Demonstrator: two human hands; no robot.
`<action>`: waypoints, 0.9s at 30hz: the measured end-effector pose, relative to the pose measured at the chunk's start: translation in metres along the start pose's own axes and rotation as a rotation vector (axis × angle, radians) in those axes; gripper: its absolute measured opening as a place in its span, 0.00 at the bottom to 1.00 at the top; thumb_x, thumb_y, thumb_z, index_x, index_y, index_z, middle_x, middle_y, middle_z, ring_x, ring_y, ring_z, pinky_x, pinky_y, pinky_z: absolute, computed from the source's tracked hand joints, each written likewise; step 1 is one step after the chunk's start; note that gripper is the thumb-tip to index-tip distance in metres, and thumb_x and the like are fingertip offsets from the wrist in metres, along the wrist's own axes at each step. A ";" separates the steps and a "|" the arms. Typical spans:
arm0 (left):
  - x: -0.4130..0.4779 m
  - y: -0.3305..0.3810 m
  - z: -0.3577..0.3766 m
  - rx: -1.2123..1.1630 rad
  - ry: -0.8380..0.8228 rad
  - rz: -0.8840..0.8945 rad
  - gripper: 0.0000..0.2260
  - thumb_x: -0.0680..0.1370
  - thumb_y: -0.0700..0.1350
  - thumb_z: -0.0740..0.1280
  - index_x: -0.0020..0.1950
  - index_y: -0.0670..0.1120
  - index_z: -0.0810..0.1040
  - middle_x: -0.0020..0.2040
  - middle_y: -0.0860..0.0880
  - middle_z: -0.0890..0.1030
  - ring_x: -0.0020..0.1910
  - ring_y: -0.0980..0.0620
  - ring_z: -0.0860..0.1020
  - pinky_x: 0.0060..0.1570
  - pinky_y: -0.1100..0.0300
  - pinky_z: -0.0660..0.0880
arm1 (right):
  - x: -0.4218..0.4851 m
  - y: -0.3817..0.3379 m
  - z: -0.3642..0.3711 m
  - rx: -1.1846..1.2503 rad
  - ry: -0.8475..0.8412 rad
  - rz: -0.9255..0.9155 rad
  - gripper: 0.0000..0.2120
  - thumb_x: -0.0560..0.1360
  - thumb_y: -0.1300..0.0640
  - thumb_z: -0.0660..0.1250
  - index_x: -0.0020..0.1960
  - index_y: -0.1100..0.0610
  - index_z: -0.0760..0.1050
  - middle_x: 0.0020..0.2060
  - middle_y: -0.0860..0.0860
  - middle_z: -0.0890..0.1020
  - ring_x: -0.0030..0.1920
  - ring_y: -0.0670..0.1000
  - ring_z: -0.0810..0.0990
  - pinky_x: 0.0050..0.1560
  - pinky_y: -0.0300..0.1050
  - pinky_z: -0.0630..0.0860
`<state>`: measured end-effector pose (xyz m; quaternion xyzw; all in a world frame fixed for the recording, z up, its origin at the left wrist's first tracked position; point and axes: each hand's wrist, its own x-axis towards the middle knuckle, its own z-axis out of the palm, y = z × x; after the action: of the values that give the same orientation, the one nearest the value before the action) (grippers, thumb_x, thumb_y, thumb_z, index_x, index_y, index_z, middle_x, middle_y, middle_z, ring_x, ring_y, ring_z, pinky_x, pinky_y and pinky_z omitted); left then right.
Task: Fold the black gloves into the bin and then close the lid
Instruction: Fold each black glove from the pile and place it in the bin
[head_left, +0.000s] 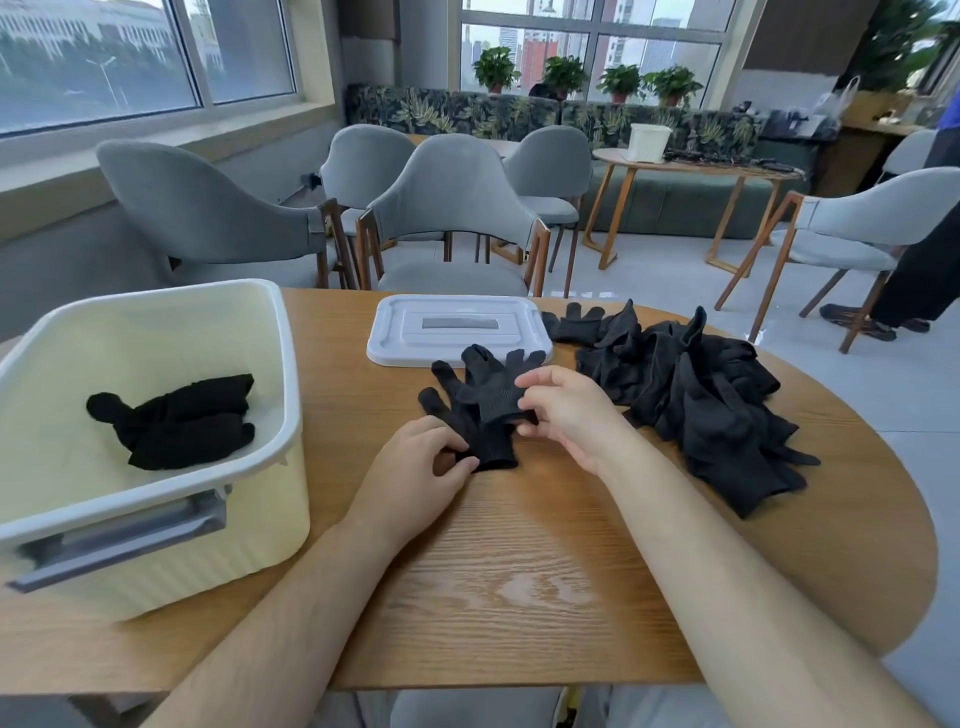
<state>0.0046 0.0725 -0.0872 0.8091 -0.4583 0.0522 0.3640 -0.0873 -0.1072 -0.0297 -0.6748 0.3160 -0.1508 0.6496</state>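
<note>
A black glove (485, 395) lies flat on the wooden table (519, 571), fingers pointing away from me. My left hand (415, 462) pinches its cuff at the near left edge. My right hand (566, 405) pinches the glove's right side near the palm. A heap of loose black gloves (696, 395) is spread on the table to the right. The cream bin (156, 499) stands open at the left, with folded black gloves (176, 421) on its floor. Its white lid (457, 327) lies flat on the table beyond the glove.
Grey chairs (457, 208) stand close behind the table's far edge. A round wooden table (696, 171) with a white basket is farther back. A person's legs (914, 275) show at the right edge of the room.
</note>
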 end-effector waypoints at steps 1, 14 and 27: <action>0.000 0.001 0.000 -0.004 -0.003 -0.020 0.06 0.76 0.51 0.73 0.50 0.52 0.80 0.47 0.61 0.77 0.50 0.62 0.74 0.50 0.70 0.70 | -0.001 -0.001 0.003 0.134 -0.050 0.022 0.10 0.78 0.70 0.65 0.55 0.60 0.79 0.55 0.59 0.81 0.49 0.54 0.82 0.42 0.45 0.83; 0.000 -0.002 0.002 -0.014 0.006 -0.010 0.04 0.75 0.49 0.74 0.47 0.52 0.81 0.46 0.59 0.76 0.47 0.60 0.75 0.49 0.64 0.73 | -0.005 0.026 0.007 -0.471 -0.124 -0.182 0.10 0.76 0.59 0.72 0.55 0.49 0.82 0.53 0.48 0.80 0.48 0.51 0.82 0.39 0.37 0.78; -0.001 -0.002 0.004 0.004 0.029 0.018 0.02 0.75 0.47 0.73 0.43 0.50 0.83 0.43 0.58 0.78 0.46 0.59 0.74 0.46 0.64 0.72 | 0.044 0.001 0.072 -0.971 0.020 -0.401 0.08 0.75 0.52 0.69 0.41 0.55 0.82 0.46 0.49 0.80 0.47 0.51 0.80 0.50 0.55 0.80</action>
<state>0.0048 0.0717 -0.0917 0.8050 -0.4600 0.0681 0.3685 -0.0101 -0.0778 -0.0476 -0.9439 0.2204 -0.1148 0.2174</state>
